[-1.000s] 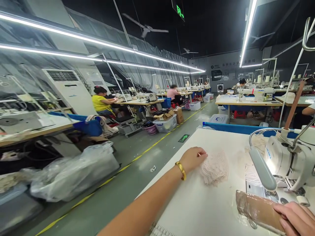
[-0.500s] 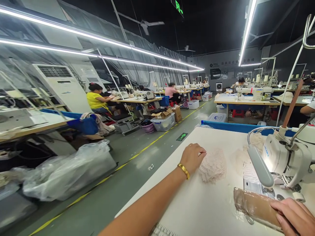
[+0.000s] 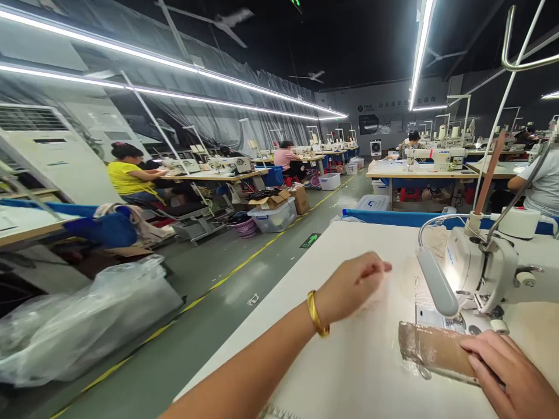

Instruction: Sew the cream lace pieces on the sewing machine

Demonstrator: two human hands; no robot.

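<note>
My left hand [image 3: 351,285], with a gold bracelet at the wrist, is over the white sewing table [image 3: 340,361]. Its fingers are pinched on pale pink lace fabric [image 3: 374,299], which is blurred and mostly hidden by the hand. At the lower right, my right hand [image 3: 510,369] is closed over the end of a flat brown bar wrapped in clear tape [image 3: 441,346]. Just beyond that bar stands the sewing machine [image 3: 467,262], its lamp lit near the needle area. More pale lace [image 3: 434,241] lies behind the machine's grey guard.
A blue cloth trough [image 3: 393,217] runs along the table's far edge. Left of the table is an aisle with a yellow floor line [image 3: 231,273]. Plastic-wrapped bundles [image 3: 91,320] stand beyond it. Several people sit at other machines, one in a yellow shirt [image 3: 126,177].
My left hand has moved right across the table, and the lace has shifted and blurred with it. My right hand stays on the brown bar. The whole view has turned slightly right.
</note>
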